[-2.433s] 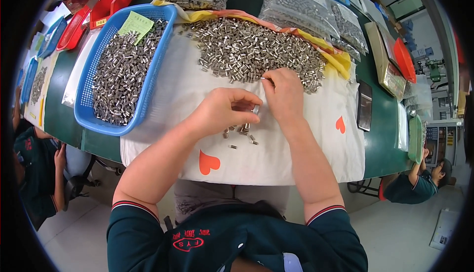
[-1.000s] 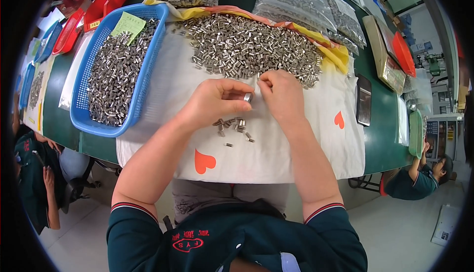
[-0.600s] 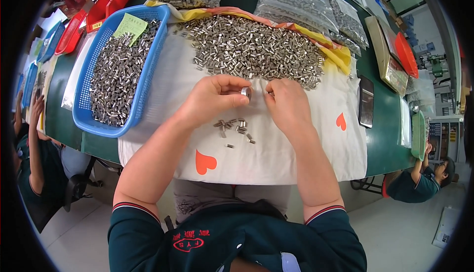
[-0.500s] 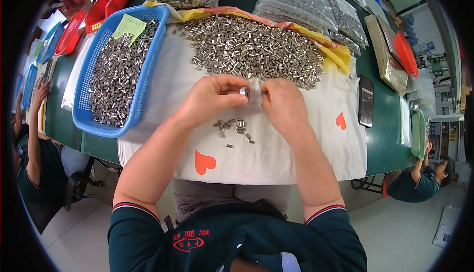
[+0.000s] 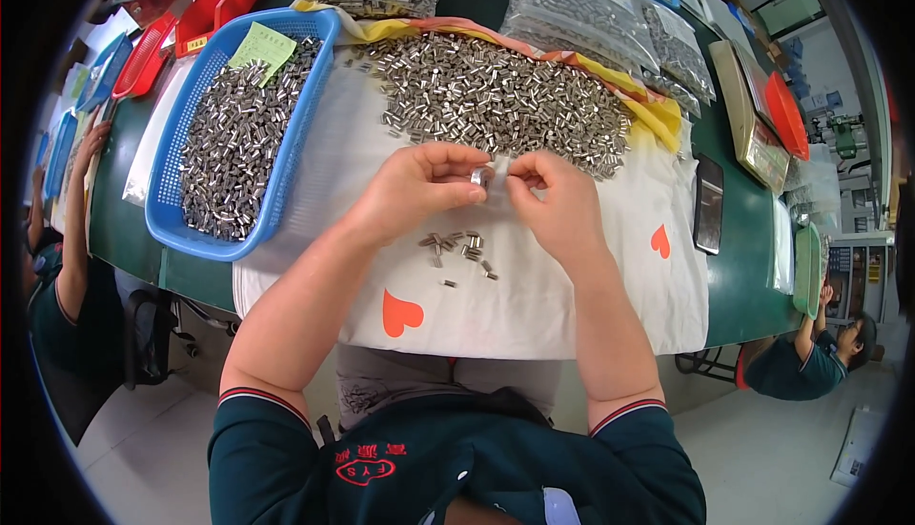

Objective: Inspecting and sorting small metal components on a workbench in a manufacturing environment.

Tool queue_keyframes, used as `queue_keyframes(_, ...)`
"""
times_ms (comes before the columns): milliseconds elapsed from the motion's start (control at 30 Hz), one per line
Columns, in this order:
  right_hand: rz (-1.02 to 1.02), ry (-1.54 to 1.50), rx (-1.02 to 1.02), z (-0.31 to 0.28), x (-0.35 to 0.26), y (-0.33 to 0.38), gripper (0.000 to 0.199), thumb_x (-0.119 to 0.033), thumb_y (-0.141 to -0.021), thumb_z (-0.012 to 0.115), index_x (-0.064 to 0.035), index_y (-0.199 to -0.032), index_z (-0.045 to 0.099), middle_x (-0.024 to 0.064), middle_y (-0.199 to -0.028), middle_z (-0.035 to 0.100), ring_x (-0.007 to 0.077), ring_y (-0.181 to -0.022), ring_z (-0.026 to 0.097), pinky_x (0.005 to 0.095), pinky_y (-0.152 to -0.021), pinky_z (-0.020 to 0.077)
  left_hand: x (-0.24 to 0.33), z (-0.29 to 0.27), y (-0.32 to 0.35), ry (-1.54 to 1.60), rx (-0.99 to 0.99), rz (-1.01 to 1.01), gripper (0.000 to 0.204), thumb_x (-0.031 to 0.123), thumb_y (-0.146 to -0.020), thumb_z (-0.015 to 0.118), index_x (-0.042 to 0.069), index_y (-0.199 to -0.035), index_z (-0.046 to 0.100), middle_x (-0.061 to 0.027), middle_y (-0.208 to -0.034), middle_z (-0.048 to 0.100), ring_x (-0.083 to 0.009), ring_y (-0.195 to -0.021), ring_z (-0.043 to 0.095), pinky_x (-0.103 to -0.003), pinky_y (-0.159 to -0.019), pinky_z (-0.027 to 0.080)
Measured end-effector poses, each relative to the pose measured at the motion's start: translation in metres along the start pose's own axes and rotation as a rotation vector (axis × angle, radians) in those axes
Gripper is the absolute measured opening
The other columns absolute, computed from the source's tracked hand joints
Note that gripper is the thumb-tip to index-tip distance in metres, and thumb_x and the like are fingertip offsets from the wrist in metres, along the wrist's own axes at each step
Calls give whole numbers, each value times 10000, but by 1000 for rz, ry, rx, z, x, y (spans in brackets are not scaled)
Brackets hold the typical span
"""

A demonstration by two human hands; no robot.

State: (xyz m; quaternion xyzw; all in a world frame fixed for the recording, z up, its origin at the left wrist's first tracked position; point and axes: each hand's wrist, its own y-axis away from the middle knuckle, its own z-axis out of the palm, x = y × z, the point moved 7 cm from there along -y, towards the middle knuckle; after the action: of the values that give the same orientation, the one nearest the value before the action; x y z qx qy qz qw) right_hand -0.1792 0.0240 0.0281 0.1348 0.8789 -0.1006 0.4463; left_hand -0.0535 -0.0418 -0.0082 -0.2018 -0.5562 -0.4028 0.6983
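Note:
My left hand [image 5: 424, 187] is closed in a pinch on a small shiny metal ring [image 5: 478, 177], held between thumb and fingers above the white cloth [image 5: 534, 306]. Just to its right, my right hand [image 5: 560, 209] has thumb and index finger pressed together, close to the ring but apart from it; whatever lies between those fingertips is too small to make out. A few short metal cylinders [image 5: 471, 251] lie loose on the cloth below my hands. Beyond them spreads a large heap of similar metal cylinders [image 5: 505, 96].
A blue perforated basket [image 5: 276, 206] filled with cylinders, a green note [image 5: 262, 50] on top, stands at left. Behind the heap runs a rolled yellow-orange cloth [image 5: 658, 127], then bags of metal parts [image 5: 581, 10]. A phone [image 5: 707, 206] lies at right. People sit on both sides.
The whole view has shifted slightly. My right thumb and index finger have drawn a little away from the other fingers; the left hand keeps its hold on the ring.

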Motion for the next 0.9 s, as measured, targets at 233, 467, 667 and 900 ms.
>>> queue_keyframes(233, -248, -178, -29, 0, -25, 5, 92, 11, -703, 590, -17, -789, 607, 40, -736, 592, 122, -662, 545, 235, -600, 424, -1, 0, 0, -26, -6, -5, 324, 22, -746, 636, -35, -1050, 539, -63, -896, 609, -98, -810, 575, -215, -740, 461)
queue_keyframes(467, -364, 107, 124, 5, -33, 12, 67, -24, -697, 609, -20, -739, 556, 44, -738, 595, 168, -701, 572, 274, -605, 449, -6, -2, -1, -66, 52, 25, 323, 32, -746, 641, -35, -1050, 552, -61, -904, 611, -80, -800, 564, -203, -712, 461)
queue_keyframes(667, -191, -160, 16, 2, -19, 5, 70, -26, -701, 615, -14, -758, 576, 56, -754, 592, 176, -691, 558, 263, -614, 438, -3, -2, 0, -26, 47, 15, 319, 37, -752, 637, -33, -1051, 552, -54, -892, 609, -73, -795, 558, -200, -701, 460)
queue_keyframes(900, -124, -14, 24, -14, -9, -3, 116, -59, -754, 580, -16, -853, 623, 75, -798, 588, 157, -730, 555, 253, -662, 434, -12, 5, -2, -61, -4, -25, 323, 48, -724, 670, -20, -1025, 573, -36, -856, 609, -62, -762, 550, -201, -688, 460)
